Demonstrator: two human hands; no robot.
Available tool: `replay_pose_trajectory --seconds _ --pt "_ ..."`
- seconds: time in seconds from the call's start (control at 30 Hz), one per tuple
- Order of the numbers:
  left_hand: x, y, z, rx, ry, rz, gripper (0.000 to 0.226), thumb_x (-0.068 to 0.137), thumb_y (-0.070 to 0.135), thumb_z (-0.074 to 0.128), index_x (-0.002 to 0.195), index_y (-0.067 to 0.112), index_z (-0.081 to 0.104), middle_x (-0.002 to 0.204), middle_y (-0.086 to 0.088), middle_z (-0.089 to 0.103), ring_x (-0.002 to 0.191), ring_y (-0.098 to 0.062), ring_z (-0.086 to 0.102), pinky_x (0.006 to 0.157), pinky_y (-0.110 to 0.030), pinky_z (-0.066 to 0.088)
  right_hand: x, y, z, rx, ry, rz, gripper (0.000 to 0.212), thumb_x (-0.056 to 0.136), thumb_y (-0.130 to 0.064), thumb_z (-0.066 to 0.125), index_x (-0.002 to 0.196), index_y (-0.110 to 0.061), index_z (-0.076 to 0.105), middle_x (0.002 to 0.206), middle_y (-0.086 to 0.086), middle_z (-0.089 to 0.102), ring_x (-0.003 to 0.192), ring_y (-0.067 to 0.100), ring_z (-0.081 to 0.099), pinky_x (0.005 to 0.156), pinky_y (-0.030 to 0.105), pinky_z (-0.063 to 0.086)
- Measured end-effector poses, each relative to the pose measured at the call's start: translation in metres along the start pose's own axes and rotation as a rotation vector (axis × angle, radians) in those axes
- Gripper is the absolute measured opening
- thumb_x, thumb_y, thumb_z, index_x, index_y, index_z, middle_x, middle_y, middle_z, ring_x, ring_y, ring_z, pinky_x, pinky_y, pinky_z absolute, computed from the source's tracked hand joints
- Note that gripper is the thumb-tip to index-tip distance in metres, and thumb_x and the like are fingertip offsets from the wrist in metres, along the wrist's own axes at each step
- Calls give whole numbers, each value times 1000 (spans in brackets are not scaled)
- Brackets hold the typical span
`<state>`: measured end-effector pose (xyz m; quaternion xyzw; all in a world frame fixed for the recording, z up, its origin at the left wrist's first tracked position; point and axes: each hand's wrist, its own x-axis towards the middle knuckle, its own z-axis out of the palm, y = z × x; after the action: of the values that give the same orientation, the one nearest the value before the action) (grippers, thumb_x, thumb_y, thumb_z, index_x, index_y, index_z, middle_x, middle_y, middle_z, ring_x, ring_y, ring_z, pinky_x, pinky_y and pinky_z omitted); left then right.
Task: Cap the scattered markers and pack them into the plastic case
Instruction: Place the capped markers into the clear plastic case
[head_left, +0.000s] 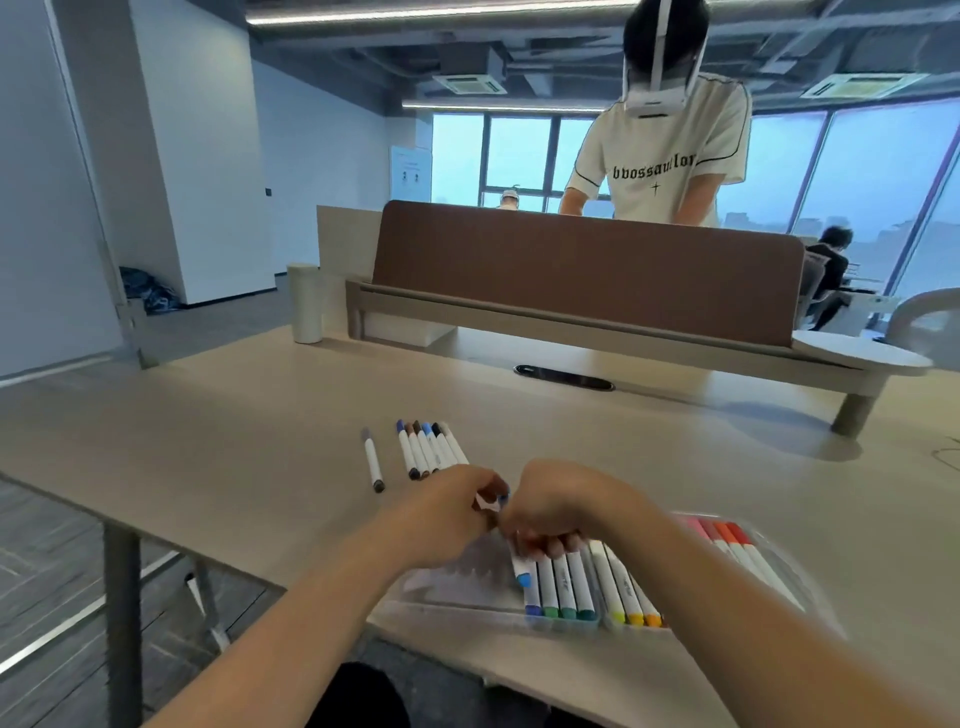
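**Head view: packing partly complete**

The left hand (447, 512) pinches the upper end of a blue marker (524, 578). The right hand (561, 512) is clenched round its barrel, above the plastic case (457, 605). Cap seating is hidden. The case appears over half filled. A loose cluster (431, 449) and a single marker (373, 462) remain on the desk (234, 441).

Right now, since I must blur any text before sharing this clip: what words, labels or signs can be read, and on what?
"bbossau...lor", middle letters unclear: across the chest of the white T-shirt opposite.
Wall poster: print too small to read.
Marker barrels in the plastic case: faint print, too blurred to read.
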<state>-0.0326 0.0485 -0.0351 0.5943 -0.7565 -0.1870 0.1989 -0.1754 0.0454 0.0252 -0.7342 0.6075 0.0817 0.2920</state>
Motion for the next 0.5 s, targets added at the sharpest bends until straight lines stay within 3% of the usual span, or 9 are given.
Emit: replay_pose_trajectory --seconds 0.07,0.1,0.17,0.23,0.37,0.5 --pt "-5 3 2 29 -53 18 34 93 22 55 125 30 61 111 3 67 71 -9 62 56 -22 47 -3 4 6 -3 -15 -3 32 91 -16 50 62 -9 57 38 -2 49 28 9 37 37 15 27" --pt "-8 5 2 54 -71 23 35 93 23 55 127 29 60 114 1 67 73 -10 65 60 -25 51 -3 6 8 -1 -5 -6 34 92 -17 50 60 -9 56 36 -2 48 27 9 36 37 15 27" --pt "-13 9 0 175 -95 42 35 97 29 52 131 29 59 125 4 63 95 -14 65 79 -31 54 -3 12 10 10 32 -13 42 95 -27 52 57 -10 55 36 -3 48 28 10 36 38 16 28" --pt "-15 11 -2 287 -116 95 37 99 39 47 135 32 56 135 12 55 113 -12 57 89 -27 46 -1 19 8 6 52 -15 50 97 -37 54 54 -12 55 40 -1 49 33 12 37 39 17 29" --pt "-16 11 -2 355 -188 166 49 93 57 51 133 29 59 144 11 48 129 -12 45 103 -33 39 2 29 8 19 62 -35 44 95 -37 60 58 -13 58 50 0 51 35 10 39 41 20 33" --pt "-15 8 1 239 -213 143 62 84 61 60 137 29 56 154 14 36 137 -12 38 112 -44 33 5 32 10 0 93 -57 42 94 -35 64 58 -13 59 44 -3 51 35 9 41 41 19 35"
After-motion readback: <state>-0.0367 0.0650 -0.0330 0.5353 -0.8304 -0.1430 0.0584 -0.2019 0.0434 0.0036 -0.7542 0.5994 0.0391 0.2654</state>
